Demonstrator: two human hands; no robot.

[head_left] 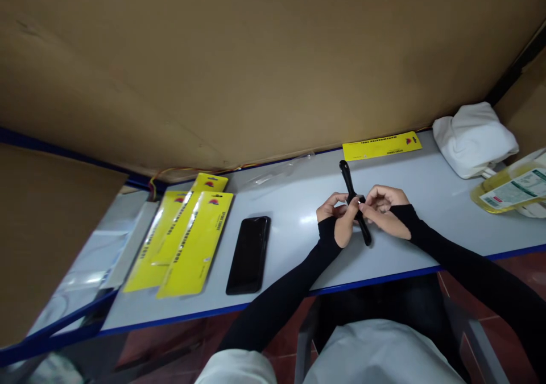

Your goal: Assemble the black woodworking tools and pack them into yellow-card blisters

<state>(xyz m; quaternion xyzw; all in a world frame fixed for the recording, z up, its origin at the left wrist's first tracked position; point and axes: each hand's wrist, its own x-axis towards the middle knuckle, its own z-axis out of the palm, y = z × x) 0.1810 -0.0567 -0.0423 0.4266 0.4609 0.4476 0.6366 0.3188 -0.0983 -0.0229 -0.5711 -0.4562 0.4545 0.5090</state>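
Note:
A black two-handled spokeshave [347,178] is held above the table, its long body slanting from upper left to lower right. My left hand [341,219] is closed round its middle, with the thumb on the metal part. At that same middle, the fingertips of my right hand [386,210] pinch together against the small bright metal piece. My fingers partly cover the blade area, so its details are hidden. Both forearms wear black sleeves that leave the fingers bare.
Several yellow cards in clear packaging [196,247] lie at the left, beside a black phone [248,256]. Clear plastic [284,169] and another yellow card [381,146] lie at the back. A white cloth bundle [474,138] and a bottle of yellow liquid [512,188] are at the right.

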